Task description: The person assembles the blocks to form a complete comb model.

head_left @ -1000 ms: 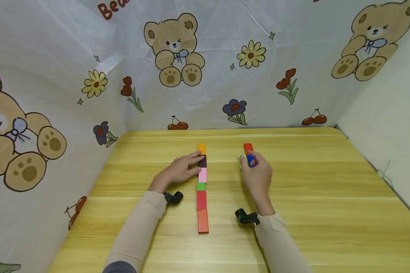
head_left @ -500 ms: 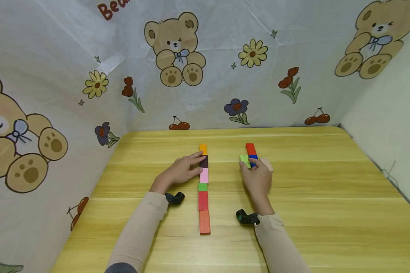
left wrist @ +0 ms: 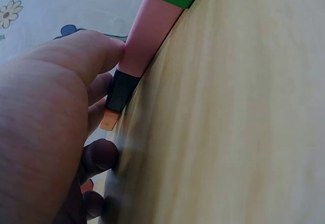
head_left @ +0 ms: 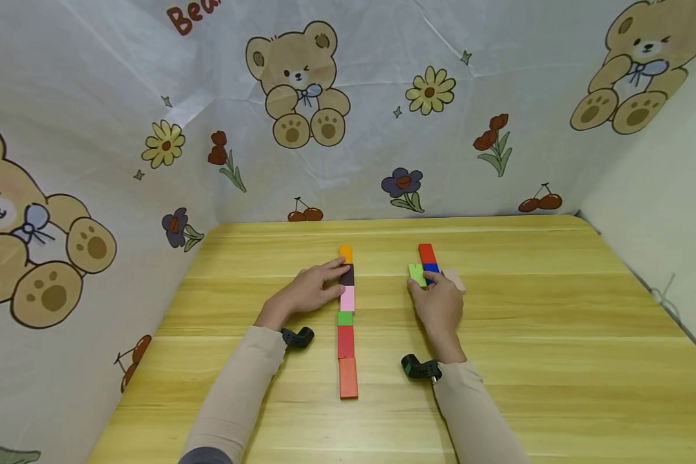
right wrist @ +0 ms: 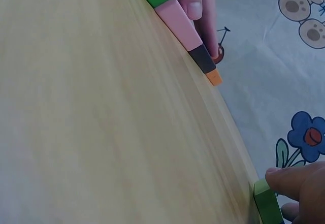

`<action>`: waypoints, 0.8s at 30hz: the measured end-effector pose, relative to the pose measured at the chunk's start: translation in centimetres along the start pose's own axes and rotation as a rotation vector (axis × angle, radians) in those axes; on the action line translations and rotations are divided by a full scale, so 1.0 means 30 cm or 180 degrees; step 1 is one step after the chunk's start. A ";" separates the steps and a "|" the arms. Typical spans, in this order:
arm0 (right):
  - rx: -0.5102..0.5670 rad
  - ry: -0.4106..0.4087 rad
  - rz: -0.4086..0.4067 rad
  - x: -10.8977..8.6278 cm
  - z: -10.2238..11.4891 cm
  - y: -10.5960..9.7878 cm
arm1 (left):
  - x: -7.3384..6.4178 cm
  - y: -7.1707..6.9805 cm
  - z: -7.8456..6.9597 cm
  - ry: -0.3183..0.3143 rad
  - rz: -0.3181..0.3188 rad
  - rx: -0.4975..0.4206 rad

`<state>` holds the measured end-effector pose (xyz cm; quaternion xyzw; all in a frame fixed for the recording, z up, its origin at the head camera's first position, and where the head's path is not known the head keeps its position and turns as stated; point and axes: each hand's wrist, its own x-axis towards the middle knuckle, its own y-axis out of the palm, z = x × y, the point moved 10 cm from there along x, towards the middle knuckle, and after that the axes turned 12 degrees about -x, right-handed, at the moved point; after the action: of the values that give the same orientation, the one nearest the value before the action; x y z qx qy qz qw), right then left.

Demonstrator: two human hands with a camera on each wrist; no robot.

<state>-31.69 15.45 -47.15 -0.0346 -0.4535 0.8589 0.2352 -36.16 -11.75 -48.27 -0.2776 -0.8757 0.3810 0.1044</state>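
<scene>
A straight row of coloured wooden blocks runs away from me down the middle of the table. From the far end it holds an orange block [head_left: 345,252], a dark block [head_left: 347,276], a pink block [head_left: 347,298], a green block [head_left: 345,318], a crimson block [head_left: 345,341] and a salmon block [head_left: 348,378]. My left hand [head_left: 307,288] lies along its left side, thumb at the pink block, extended fingers by the dark and orange ones. My right hand [head_left: 439,305] has thumb and index finger at a light green block [head_left: 415,272], the index fingertip overlapping a blue block [head_left: 431,267].
Beyond the blue block lies a red block [head_left: 426,252]. A beige block [head_left: 455,279] shows just right of my right hand. The wooden table [head_left: 557,348] ends at a bear-printed sheet [head_left: 365,116] behind and a pale wall [head_left: 667,212] on the right.
My right hand's index finger has drawn in toward the thumb, uncovering more of the light green and blue blocks; the beige block has come into view. My left hand stays by the row.
</scene>
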 end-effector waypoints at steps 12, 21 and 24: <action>-0.0096 -0.0163 0.0119 0.001 0.019 0.017 | -0.003 -0.008 -0.004 0.0051 -0.0044 0.0038; -0.0285 -0.0306 0.0238 -0.001 0.036 0.028 | -0.005 -0.002 -0.001 0.0004 -0.0018 0.0008; -0.0337 -0.0370 0.0291 -0.001 0.042 0.034 | -0.006 -0.002 0.000 -0.0007 -0.0023 0.0027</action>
<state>-32.38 13.99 -47.24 -0.0178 -0.5091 0.8442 0.1669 -36.05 -11.89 -48.23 -0.2736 -0.8752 0.3845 0.1061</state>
